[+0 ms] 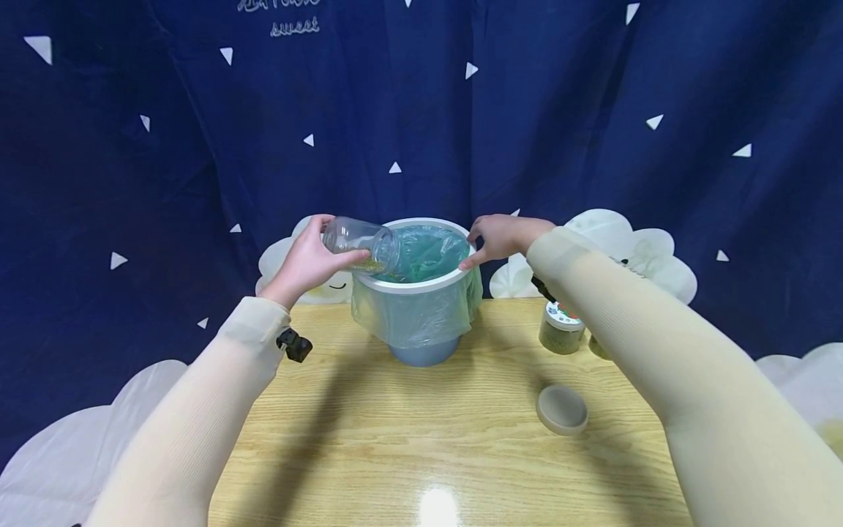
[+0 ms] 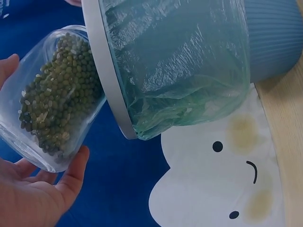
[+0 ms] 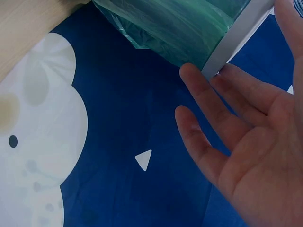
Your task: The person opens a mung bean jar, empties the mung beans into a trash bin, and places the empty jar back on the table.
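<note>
My left hand (image 1: pixel 315 256) grips a clear jar (image 2: pixel 57 94), tipped on its side with its mouth over the left rim of a trash bin (image 1: pixel 421 354). Green mung beans (image 2: pixel 66 90), with a few pale grains among them, lie along the jar's lower side toward the mouth. A thin green bag (image 1: pixel 428 252) lines the bin and hangs down outside below the white rim. On the opposite side, my right hand (image 1: pixel 503 236) holds that rim with thumb and fingers; its other fingers (image 3: pixel 191 127) spread below the rim in the right wrist view.
A round beige lid (image 1: pixel 563 410) lies on the wooden table (image 1: pixel 395 439), right of the bin. Behind my right forearm stand a lidded jar (image 1: pixel 560 333) and part of another container (image 1: pixel 598 349). A dark blue curtain (image 1: pixel 369 110) hangs close behind the bin.
</note>
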`<state>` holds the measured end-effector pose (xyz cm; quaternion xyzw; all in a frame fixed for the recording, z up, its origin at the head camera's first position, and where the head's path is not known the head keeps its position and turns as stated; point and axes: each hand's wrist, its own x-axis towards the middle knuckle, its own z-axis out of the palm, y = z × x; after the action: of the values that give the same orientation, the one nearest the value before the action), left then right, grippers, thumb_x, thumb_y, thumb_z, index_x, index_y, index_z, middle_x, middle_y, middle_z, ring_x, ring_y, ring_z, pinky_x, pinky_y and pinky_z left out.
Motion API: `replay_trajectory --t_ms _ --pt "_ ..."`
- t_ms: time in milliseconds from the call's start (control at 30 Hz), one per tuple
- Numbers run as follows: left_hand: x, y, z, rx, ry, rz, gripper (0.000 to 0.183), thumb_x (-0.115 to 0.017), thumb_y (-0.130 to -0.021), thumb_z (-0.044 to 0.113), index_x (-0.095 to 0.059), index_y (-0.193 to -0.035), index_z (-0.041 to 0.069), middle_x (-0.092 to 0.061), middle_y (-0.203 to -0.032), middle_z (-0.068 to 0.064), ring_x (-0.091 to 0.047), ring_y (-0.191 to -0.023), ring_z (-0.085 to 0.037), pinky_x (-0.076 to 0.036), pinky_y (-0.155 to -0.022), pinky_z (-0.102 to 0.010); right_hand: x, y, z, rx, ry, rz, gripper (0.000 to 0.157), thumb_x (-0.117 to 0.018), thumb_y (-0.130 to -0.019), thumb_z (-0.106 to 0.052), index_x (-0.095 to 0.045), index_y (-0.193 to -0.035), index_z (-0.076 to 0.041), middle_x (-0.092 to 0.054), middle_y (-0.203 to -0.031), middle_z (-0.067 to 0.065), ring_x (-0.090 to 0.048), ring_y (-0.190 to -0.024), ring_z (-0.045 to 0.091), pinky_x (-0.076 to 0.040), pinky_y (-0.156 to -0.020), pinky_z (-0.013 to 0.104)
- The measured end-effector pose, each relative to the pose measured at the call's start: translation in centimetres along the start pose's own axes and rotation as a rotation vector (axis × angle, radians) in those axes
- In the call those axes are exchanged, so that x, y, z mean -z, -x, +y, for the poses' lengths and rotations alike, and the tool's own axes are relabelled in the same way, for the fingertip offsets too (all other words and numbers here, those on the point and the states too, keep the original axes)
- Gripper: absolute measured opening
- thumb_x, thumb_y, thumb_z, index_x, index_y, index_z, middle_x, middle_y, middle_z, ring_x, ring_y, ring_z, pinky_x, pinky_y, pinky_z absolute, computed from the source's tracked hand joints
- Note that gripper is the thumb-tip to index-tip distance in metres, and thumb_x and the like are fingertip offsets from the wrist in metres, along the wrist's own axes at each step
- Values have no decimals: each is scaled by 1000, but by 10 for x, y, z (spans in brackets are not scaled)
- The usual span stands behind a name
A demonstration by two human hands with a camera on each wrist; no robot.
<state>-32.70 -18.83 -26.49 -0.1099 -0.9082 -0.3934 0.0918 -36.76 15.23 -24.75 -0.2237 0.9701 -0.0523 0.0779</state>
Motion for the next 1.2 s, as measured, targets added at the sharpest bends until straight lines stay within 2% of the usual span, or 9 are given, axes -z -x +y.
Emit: replay_trajectory --t_ms 367,800,1200 --pt "-3 -1 1 -4 23 16 93 -83 -84 43 -34 -154 5 -48 -151 -17 -51 -135 -36 -45 -112 -54 2 2 -1 -4 -16 0 76 -76 -90 -51 -59 -140 3 -50 -151 23 -48 -139 38 -39 -118 51" --pt "-6 0 7 3 -9 29 100 -82 -85 46 -28 -159 5 -41 -159 -19 -45 -143 -37 -39 -117 -55 1 1 0 7 -7 2 75 -75 -91 -51 -59 -139 4 -50 -151 24 -48 -139 40 -39 -118 51" --pt "-9 -1 6 30 37 35 99 -82 -84 48 -29 -157 7 -42 -157 -16 -47 -140 -35 -44 -113 -55 0 1 1 0 -20 -2 76 -75 -91 -51 -59 -140 4 -50 -152 23 -47 -140 39 -39 -118 52"
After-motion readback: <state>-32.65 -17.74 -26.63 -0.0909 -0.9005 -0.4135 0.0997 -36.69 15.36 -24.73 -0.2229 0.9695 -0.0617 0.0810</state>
